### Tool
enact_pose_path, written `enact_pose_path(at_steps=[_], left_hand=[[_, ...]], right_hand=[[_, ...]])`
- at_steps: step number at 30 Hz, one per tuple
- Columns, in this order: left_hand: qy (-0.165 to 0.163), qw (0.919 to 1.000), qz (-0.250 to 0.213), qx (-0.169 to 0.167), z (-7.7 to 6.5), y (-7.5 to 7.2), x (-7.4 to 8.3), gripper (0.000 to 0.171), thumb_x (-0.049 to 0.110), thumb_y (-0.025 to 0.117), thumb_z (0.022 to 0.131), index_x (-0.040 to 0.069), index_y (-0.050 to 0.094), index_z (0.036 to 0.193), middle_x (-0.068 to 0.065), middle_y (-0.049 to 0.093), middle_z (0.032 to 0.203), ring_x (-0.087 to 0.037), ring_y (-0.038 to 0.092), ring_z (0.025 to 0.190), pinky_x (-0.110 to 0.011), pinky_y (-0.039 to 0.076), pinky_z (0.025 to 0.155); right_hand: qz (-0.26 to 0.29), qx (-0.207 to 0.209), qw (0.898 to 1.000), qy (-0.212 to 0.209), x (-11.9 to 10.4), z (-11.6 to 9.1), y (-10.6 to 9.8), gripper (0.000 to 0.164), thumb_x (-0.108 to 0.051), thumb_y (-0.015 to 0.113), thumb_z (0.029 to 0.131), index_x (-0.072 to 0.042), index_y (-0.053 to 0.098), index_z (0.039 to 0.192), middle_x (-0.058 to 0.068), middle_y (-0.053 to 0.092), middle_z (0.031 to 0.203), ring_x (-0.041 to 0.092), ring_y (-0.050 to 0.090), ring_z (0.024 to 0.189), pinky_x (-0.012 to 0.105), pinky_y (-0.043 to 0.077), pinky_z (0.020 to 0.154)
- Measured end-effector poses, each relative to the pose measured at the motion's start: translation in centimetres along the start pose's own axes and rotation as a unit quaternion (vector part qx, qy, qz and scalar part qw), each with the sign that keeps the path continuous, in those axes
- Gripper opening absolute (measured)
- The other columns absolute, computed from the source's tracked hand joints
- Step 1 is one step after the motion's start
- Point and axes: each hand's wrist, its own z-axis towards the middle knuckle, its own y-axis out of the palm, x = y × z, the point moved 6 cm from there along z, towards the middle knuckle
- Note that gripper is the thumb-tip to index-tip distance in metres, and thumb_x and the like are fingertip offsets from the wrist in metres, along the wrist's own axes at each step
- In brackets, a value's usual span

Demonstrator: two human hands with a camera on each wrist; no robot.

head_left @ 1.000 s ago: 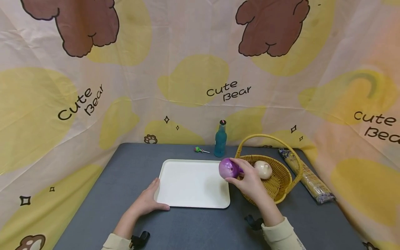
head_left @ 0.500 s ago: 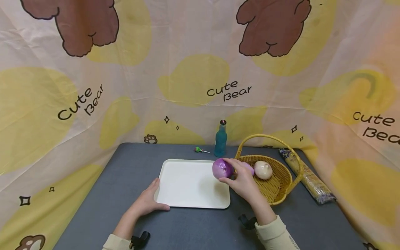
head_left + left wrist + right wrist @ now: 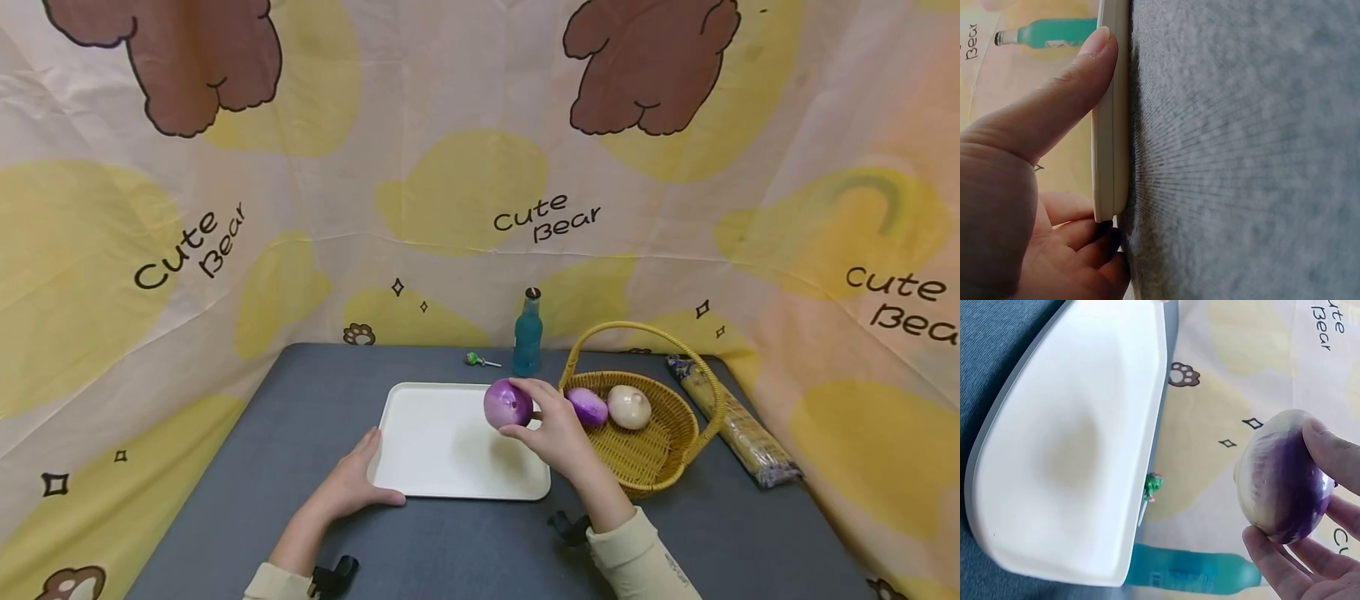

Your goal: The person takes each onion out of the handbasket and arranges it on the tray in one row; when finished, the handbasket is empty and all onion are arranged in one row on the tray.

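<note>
My right hand [image 3: 553, 429] holds a purple-and-white onion [image 3: 506, 405] between thumb and fingers, raised above the right part of a white tray [image 3: 442, 450]. Close up in the right wrist view, the onion [image 3: 1282, 478] is glossy, pale on one side and deep purple on the other. My left hand [image 3: 348, 483] grips the tray's near-left corner. Its thumb lies against the near rim in the left wrist view, while the fingers bend by the tray's end. To the right, a yellow wicker basket [image 3: 648, 462] contains another purple onion [image 3: 588, 407] and a white bulb [image 3: 628, 407].
Behind the tray stand a blue-green bottle [image 3: 527, 337] and, lying flat, a green lollipop [image 3: 474, 359]. A long clear package [image 3: 738, 425] of yellowish sticks lies right of the basket, whose tall handle [image 3: 652, 327] arches upward. A patterned cloth hangs behind the table [image 3: 322, 400].
The right hand has carried the onion left from the basket's side to above the tray, uncovering the purple onion left in the basket. My left hand stays at the tray's corner.
</note>
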Motion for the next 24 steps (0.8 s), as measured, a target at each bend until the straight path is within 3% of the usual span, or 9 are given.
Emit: enact_pose_path(at_steps=[7, 18, 24], left_hand=[[0.000, 1.0000, 0.001, 0.000, 0.0, 0.1, -0.1, 0.134, 0.051, 0.093, 0.063, -0.011, 0.019, 0.156, -0.030, 0.017, 0.164, -0.048, 0.022, 0.150, -0.062, 0.028, 0.118], [-0.020, 0.9997, 0.002, -0.014, 0.0, 0.1, -0.1, 0.135, 0.053, 0.092, 0.063, -0.009, 0.017, 0.157, -0.029, 0.015, 0.165, -0.049, 0.021, 0.150, -0.064, 0.027, 0.117], [-0.019, 0.9997, 0.001, -0.013, 0.0, 0.0, -0.2, 0.135, 0.054, 0.092, 0.063, -0.008, 0.017, 0.157, -0.029, 0.015, 0.165, -0.049, 0.021, 0.150, -0.064, 0.027, 0.117]], right_hand=[[0.003, -0.012, 1.000, 0.004, -0.4, 0.5, 1.0, 0.070, -0.022, 0.090, 0.076, -0.021, 0.060, 0.139, 0.006, 0.059, 0.138, 0.027, 0.061, 0.122, 0.039, 0.061, 0.086], [0.007, -0.027, 0.999, -0.028, -1.1, 1.7, 2.8, 0.068, -0.024, 0.090, 0.077, -0.017, 0.061, 0.138, 0.007, 0.061, 0.135, 0.026, 0.061, 0.120, 0.035, 0.061, 0.083], [0.017, -0.043, 0.999, -0.017, -1.1, 2.1, 4.0, 0.068, -0.024, 0.089, 0.078, -0.016, 0.060, 0.139, 0.008, 0.060, 0.137, 0.028, 0.058, 0.122, 0.038, 0.061, 0.084]])
